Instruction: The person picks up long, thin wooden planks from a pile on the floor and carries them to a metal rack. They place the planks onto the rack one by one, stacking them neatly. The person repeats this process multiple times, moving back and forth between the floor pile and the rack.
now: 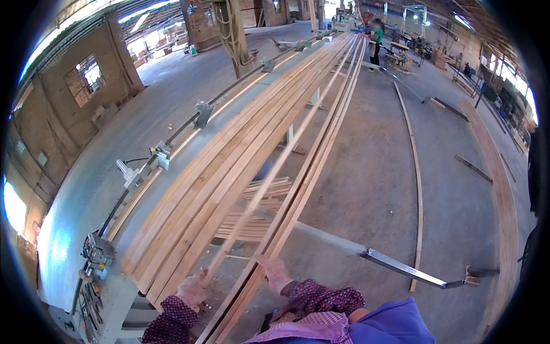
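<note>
Pale wooden strip (269, 172), long and thin, rises off the desk (114, 298), left hand (192, 286) fingers clamped on its end; right hand (275, 274) fingers together steady neighbouring stacked wooden slats (298, 189). Lifting evenly should limit whip.

A long grey metal work table (189, 152) runs away from the viewer, with clamp fittings along its left edge. A wide bed of long pale wooden strips (229, 166) lies side by side on it, lengthwise. To the right, a narrower bundle of the same strips (312, 172) rests on a grey metal crossbar (395, 266) (ends out of view). Loose wooden slats (417, 172) lie on the bare grey concrete floor (366, 189).
</note>
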Demonstrator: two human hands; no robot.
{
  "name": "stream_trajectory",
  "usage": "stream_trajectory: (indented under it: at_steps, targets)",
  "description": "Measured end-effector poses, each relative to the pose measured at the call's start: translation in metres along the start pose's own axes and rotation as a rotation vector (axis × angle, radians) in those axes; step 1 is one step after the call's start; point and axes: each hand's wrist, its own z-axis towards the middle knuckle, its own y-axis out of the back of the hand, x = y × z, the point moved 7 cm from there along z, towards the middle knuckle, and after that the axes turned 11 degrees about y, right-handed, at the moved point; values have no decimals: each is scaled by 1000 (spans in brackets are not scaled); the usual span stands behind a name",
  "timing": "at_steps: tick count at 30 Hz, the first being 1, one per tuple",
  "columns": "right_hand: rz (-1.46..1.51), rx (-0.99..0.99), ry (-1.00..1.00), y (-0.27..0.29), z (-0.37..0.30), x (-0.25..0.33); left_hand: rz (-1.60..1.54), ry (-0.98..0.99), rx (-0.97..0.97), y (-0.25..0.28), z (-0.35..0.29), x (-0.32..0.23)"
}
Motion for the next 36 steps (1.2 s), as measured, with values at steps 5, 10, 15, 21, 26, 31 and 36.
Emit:
stream_trajectory:
  at_steps: [5, 10, 15, 21, 26, 31, 36]
  targets:
    - [-164, -58, 10, 1, 8, -3, -1153, -415, 620, -21, -35, -41]
    - [-54, -91, -8, -3, 11, -10, -692, -306, 406, -19, -29, -36]
    - [44, -73, -18, -11, -4, 14, -133, -354, -245, 39, -27, -35]
    - [-96, -91, -62, -16, -18, 40, 125, -101, -342, 63, 0, -6]
    - [-178, 11, 42, -16, -5, 27, 57, -364, -489, 29, -10, -30]
    - [-1, -4, 25, -18, 9, 3, -85, -342, -566, 10, -8, -27]
    - [-24, 49, 106, -14, 5, 12, -106, -237, -552, 3, -10, -28]
